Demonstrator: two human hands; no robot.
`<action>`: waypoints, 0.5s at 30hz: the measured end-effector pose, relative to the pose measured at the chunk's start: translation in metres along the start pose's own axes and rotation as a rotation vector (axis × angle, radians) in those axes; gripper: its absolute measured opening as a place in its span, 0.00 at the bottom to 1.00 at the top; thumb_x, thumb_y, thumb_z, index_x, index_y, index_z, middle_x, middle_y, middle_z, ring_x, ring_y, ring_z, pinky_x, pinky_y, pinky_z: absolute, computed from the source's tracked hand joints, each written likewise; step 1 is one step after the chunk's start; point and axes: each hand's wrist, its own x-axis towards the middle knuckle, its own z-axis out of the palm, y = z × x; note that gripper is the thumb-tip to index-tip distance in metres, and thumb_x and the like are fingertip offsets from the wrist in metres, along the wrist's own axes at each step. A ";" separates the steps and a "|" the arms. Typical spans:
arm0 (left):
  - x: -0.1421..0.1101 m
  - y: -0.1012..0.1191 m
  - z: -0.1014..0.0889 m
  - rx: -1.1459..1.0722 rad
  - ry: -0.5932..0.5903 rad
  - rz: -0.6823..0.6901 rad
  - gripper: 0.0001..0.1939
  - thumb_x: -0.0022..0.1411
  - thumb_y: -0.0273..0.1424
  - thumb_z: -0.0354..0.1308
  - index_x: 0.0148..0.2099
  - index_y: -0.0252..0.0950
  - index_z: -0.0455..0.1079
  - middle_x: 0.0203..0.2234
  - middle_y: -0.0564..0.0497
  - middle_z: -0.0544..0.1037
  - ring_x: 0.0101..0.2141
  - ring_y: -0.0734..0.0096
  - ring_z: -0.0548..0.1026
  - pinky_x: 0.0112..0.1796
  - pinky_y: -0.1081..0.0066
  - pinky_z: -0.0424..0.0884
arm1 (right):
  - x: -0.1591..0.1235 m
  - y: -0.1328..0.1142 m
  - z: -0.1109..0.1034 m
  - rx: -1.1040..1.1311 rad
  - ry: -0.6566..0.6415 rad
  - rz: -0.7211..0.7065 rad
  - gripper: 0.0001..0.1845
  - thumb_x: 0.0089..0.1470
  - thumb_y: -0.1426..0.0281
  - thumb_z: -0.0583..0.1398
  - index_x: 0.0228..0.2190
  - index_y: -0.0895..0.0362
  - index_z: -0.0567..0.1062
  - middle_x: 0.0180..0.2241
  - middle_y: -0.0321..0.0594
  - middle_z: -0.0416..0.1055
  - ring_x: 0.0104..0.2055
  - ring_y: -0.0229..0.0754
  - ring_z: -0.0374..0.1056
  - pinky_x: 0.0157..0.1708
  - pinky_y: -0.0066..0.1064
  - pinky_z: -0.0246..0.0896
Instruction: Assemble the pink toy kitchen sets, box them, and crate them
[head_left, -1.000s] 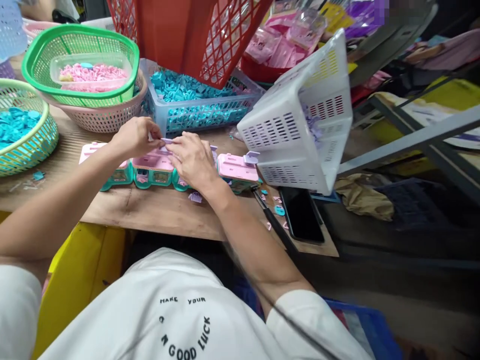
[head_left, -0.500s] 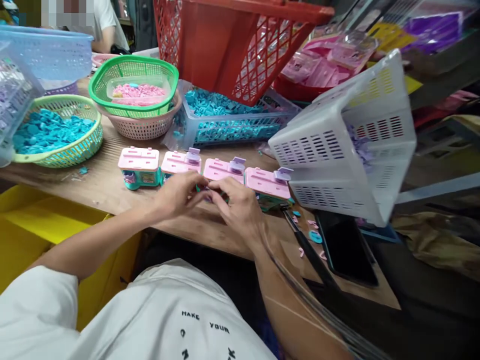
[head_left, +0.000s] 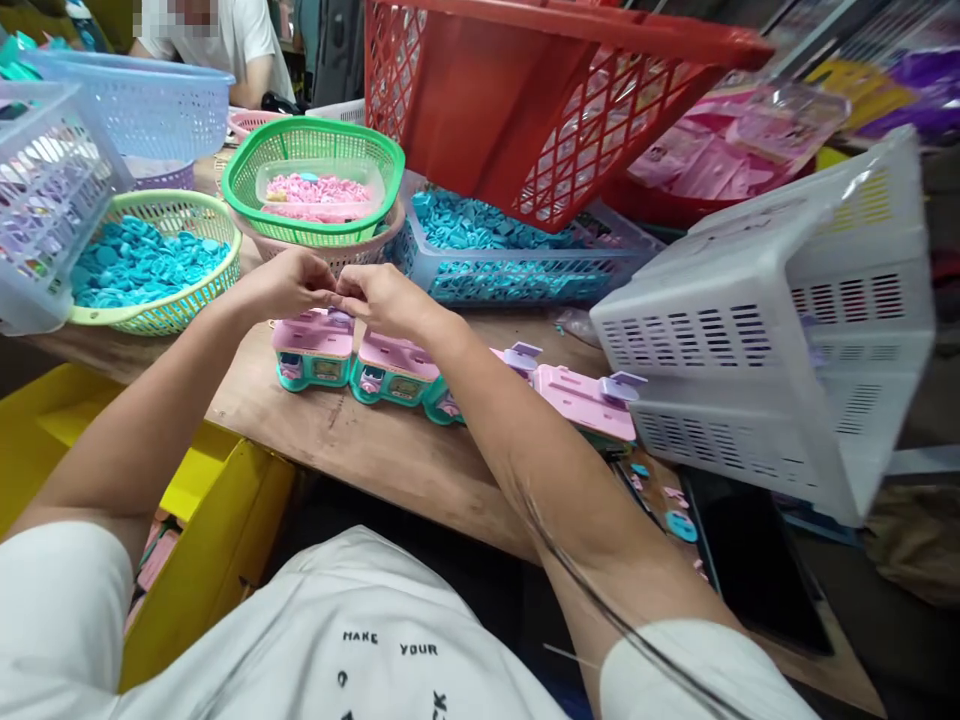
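Several small toy houses with pink tops and teal bases stand in a row on the wooden table. My left hand (head_left: pixel 294 284) and my right hand (head_left: pixel 386 298) meet above the leftmost toy house (head_left: pixel 313 350). Their fingertips pinch a small purple plastic piece (head_left: pixel 340 316), mostly hidden by the fingers, at the back of its pink top. Beneath my right hand is the second toy house (head_left: pixel 397 370), its rear edge covered. My right forearm hides part of the third. The rightmost toy house (head_left: pixel 585 402) carries a raised purple piece on top.
Behind the row stand a yellow-green basket (head_left: pixel 161 318) of blue pieces, a green basket (head_left: pixel 315 236) with pink pieces and a clear crate (head_left: pixel 517 285) of blue pieces. A red basket (head_left: pixel 480 110) overhangs the crate. Right, a white basket (head_left: pixel 697 340) lies tilted near a phone (head_left: pixel 757 560).
Both hands have moved from in front of the middle toy houses to the top of the leftmost one. A purple piece now shows there under the fingertips. The camera view has shifted left.
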 end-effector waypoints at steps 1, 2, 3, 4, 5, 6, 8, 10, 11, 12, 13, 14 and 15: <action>-0.001 -0.002 0.000 -0.019 -0.006 0.007 0.11 0.53 0.37 0.66 0.30 0.33 0.76 0.20 0.52 0.71 0.22 0.76 0.63 0.27 0.72 0.58 | 0.000 0.002 0.000 0.033 -0.007 -0.020 0.10 0.60 0.66 0.60 0.29 0.58 0.72 0.26 0.31 0.67 0.29 0.34 0.57 0.32 0.26 0.52; -0.001 -0.005 -0.001 -0.043 -0.009 0.016 0.12 0.53 0.38 0.67 0.31 0.33 0.76 0.20 0.52 0.71 0.23 0.76 0.63 0.27 0.72 0.58 | 0.001 0.003 0.001 0.052 -0.005 -0.039 0.09 0.60 0.67 0.60 0.29 0.58 0.71 0.25 0.30 0.66 0.29 0.34 0.56 0.32 0.26 0.52; -0.002 -0.007 -0.002 -0.069 -0.014 0.025 0.13 0.52 0.39 0.68 0.31 0.33 0.76 0.21 0.52 0.71 0.23 0.75 0.64 0.27 0.73 0.59 | 0.002 0.004 0.002 0.056 0.005 -0.049 0.08 0.59 0.68 0.60 0.29 0.58 0.71 0.25 0.30 0.65 0.29 0.34 0.56 0.32 0.26 0.52; -0.002 -0.010 -0.002 -0.094 -0.023 0.032 0.14 0.51 0.40 0.68 0.32 0.33 0.77 0.22 0.52 0.72 0.24 0.75 0.65 0.27 0.73 0.60 | 0.003 0.006 0.003 0.051 0.013 -0.056 0.07 0.58 0.70 0.59 0.28 0.58 0.70 0.25 0.30 0.65 0.29 0.34 0.56 0.32 0.26 0.51; -0.001 -0.012 -0.002 -0.118 -0.031 0.037 0.15 0.50 0.40 0.69 0.33 0.33 0.77 0.22 0.51 0.72 0.24 0.75 0.66 0.28 0.73 0.61 | 0.005 0.007 0.005 0.044 0.015 -0.064 0.05 0.57 0.72 0.59 0.28 0.58 0.70 0.25 0.30 0.65 0.29 0.34 0.56 0.32 0.26 0.51; 0.000 -0.015 -0.001 -0.141 -0.041 0.039 0.16 0.49 0.41 0.69 0.33 0.33 0.77 0.23 0.51 0.73 0.25 0.74 0.67 0.28 0.73 0.61 | 0.007 0.007 0.007 0.037 0.013 -0.076 0.04 0.56 0.73 0.59 0.29 0.58 0.70 0.26 0.31 0.66 0.30 0.34 0.57 0.33 0.26 0.51; 0.002 -0.021 0.000 -0.192 -0.071 0.042 0.18 0.49 0.43 0.68 0.35 0.33 0.77 0.25 0.51 0.75 0.27 0.73 0.70 0.29 0.73 0.64 | 0.008 0.008 0.010 0.024 0.014 -0.103 0.03 0.56 0.75 0.57 0.30 0.58 0.71 0.28 0.33 0.68 0.32 0.35 0.59 0.34 0.27 0.53; 0.003 -0.026 0.002 -0.250 -0.131 0.040 0.20 0.47 0.46 0.68 0.35 0.34 0.77 0.27 0.50 0.77 0.30 0.70 0.73 0.32 0.72 0.67 | 0.007 0.006 0.013 -0.002 0.023 -0.128 0.04 0.57 0.76 0.57 0.32 0.58 0.72 0.32 0.36 0.70 0.35 0.37 0.62 0.37 0.27 0.55; 0.004 -0.028 0.002 -0.280 -0.166 0.030 0.22 0.46 0.47 0.69 0.35 0.34 0.77 0.28 0.50 0.78 0.32 0.68 0.74 0.33 0.71 0.68 | 0.006 0.004 0.013 -0.024 0.028 -0.133 0.04 0.58 0.76 0.57 0.33 0.58 0.72 0.34 0.38 0.71 0.36 0.38 0.64 0.39 0.27 0.56; 0.004 -0.029 0.001 -0.304 -0.201 0.013 0.23 0.44 0.48 0.69 0.35 0.35 0.77 0.29 0.50 0.79 0.34 0.66 0.75 0.35 0.70 0.69 | 0.005 0.001 0.013 -0.050 0.028 -0.134 0.05 0.59 0.77 0.57 0.34 0.58 0.73 0.36 0.39 0.72 0.38 0.38 0.65 0.41 0.28 0.57; 0.005 -0.030 0.000 -0.321 -0.232 -0.011 0.24 0.43 0.50 0.70 0.35 0.36 0.77 0.30 0.50 0.80 0.35 0.64 0.75 0.37 0.69 0.70 | 0.003 -0.002 0.012 -0.078 0.021 -0.132 0.05 0.60 0.76 0.56 0.36 0.58 0.73 0.38 0.40 0.73 0.40 0.38 0.66 0.43 0.28 0.58; 0.005 -0.030 -0.002 -0.332 -0.255 -0.037 0.25 0.42 0.51 0.71 0.34 0.37 0.77 0.30 0.51 0.80 0.36 0.62 0.75 0.38 0.68 0.70 | 0.002 -0.005 0.011 -0.109 0.006 -0.128 0.06 0.62 0.76 0.56 0.37 0.57 0.73 0.39 0.40 0.74 0.41 0.38 0.67 0.44 0.27 0.58; 0.005 -0.030 -0.004 -0.336 -0.277 -0.060 0.26 0.42 0.53 0.71 0.34 0.38 0.77 0.31 0.52 0.81 0.37 0.61 0.76 0.39 0.67 0.71 | 0.002 -0.009 0.010 -0.145 -0.007 -0.119 0.06 0.63 0.75 0.56 0.38 0.56 0.73 0.40 0.39 0.74 0.42 0.38 0.68 0.45 0.27 0.59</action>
